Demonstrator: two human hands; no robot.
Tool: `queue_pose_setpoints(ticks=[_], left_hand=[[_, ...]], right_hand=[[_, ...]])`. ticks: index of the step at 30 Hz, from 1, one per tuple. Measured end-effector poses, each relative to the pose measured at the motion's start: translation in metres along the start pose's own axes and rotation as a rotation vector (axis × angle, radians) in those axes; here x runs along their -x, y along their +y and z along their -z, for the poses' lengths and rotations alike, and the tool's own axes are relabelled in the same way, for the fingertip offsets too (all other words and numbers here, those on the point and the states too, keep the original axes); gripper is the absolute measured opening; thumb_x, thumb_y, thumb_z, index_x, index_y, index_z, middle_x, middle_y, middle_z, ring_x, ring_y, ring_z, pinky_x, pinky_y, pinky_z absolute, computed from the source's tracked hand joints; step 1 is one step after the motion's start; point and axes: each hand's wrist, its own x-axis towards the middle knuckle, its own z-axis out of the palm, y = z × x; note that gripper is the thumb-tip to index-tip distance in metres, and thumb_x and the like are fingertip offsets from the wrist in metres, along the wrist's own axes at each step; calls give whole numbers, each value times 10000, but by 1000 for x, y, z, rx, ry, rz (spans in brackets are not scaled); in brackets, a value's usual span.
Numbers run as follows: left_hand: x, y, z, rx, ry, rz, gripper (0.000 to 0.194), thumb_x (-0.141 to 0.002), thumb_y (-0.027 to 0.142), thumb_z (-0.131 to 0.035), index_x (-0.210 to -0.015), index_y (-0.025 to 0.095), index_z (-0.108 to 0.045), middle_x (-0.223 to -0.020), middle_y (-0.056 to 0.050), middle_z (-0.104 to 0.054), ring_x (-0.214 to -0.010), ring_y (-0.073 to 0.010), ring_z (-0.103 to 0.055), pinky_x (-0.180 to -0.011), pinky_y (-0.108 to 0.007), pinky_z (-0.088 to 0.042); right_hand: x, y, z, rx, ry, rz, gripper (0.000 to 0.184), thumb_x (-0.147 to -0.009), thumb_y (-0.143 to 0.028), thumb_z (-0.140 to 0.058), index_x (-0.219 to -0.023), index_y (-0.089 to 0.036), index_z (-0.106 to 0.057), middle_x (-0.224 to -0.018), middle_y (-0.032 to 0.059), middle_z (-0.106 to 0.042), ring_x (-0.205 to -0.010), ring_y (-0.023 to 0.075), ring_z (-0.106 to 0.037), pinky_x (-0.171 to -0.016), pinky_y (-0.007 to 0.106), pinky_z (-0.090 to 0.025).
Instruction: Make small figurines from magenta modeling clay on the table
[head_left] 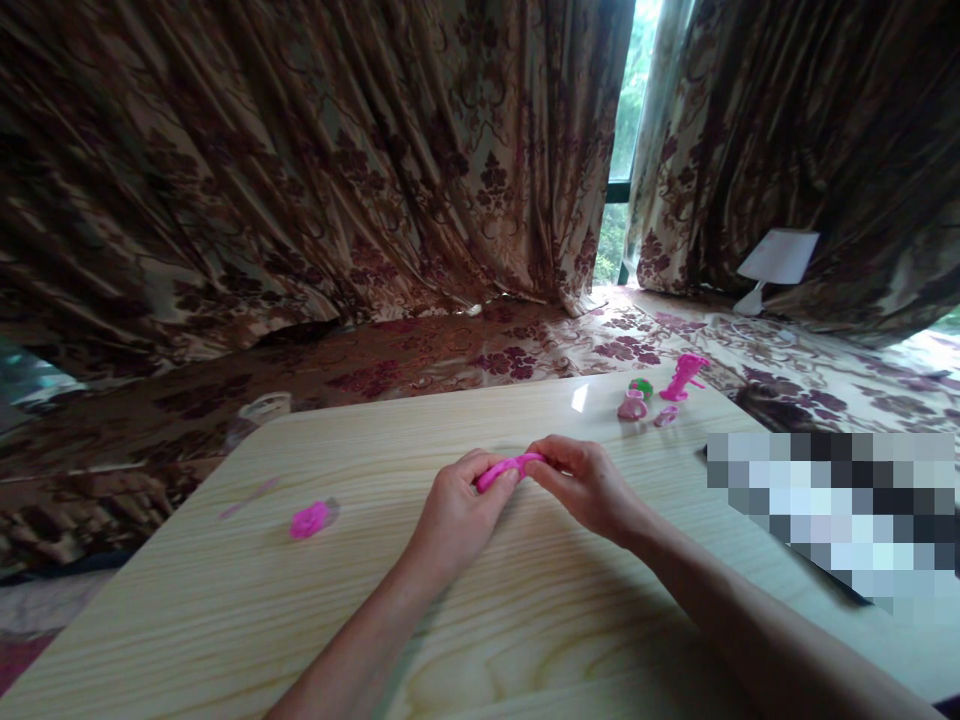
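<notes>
Pink strip (519, 467): held between the two hands, beyond the middle of the tabletop (465, 655) and nearer its far edge; it slants slightly, right end higher in view; whether it touches the surface, I cannot tell.
Left hand (461, 508): grip closed around the strip's left part, thumb laid along the near side, fingers curled behind, the rounded left end showing.
Right hand (589, 490): grip pinched on the strip's right end between thumb and forefinger, the fingertips just beside those of the left.
Pink lump (308, 520): toward the left edge of the tabletop, well apart from the left hand, with a greyish, see-through piece (332, 514) against its right side.
Thin stick (250, 497): pale pink, lying aslant between the lump and the left edge.
Pink toy (684, 378): upright near the far right corner.
Pink cup (632, 405): just left of the toy, beside the far edge.
Green lump (641, 386): right behind the cup, partly hidden by it.
Small pink piece (665, 416): lying between cup and toy, slightly nearer the right hand.
Blurred panel (832, 520): across the right edge, its details masked.
White lamp (778, 257): beyond the far right corner, before the patterned curtain (450, 150).
</notes>
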Motion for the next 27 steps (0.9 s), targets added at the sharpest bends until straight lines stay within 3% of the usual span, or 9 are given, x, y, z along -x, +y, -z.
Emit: queue_pose_setpoints(ticks=[3,8,15,27], left_hand=[[0,-1,0,-29,9,-5,239,-804,342,-526,-821,165,-686,-748,-25,-630,-721,-159,-557,-655,-241,-391],[-1,-5,-1,-40,-9,-25,238,-806,323,-530,-909,183,-691,-827,-33,-642,-780,-162,-566,-716,-247,-397],[-2,-8,-2,89,-111,43,265,-780,305,-557,-979,167,-665,-888,-41,-667,-814,-171,-575,-731,-249,-413],[0,-9,-5,40,-80,130,246,-781,369,-540,-772,162,-672,-680,9,-605,-646,-132,-487,-585,-218,-346]], right_hand=[[-1,-1,5,-1,-44,-39,210,-810,-308,-546,-772,-133,-656,-645,-5,-578,-616,101,-499,-535,198,-386],[-3,3,12,11,-97,-5,282,-787,-353,-588,-980,-163,-666,-938,63,-630,-842,158,-578,-665,237,-468],[-3,9,11,120,-78,88,165,-809,-255,-576,-878,-151,-684,-820,51,-624,-745,133,-568,-643,237,-447],[2,5,-2,118,-1,136,116,-804,-153,-542,-733,-132,-632,-735,23,-585,-700,112,-549,-628,219,-418]])
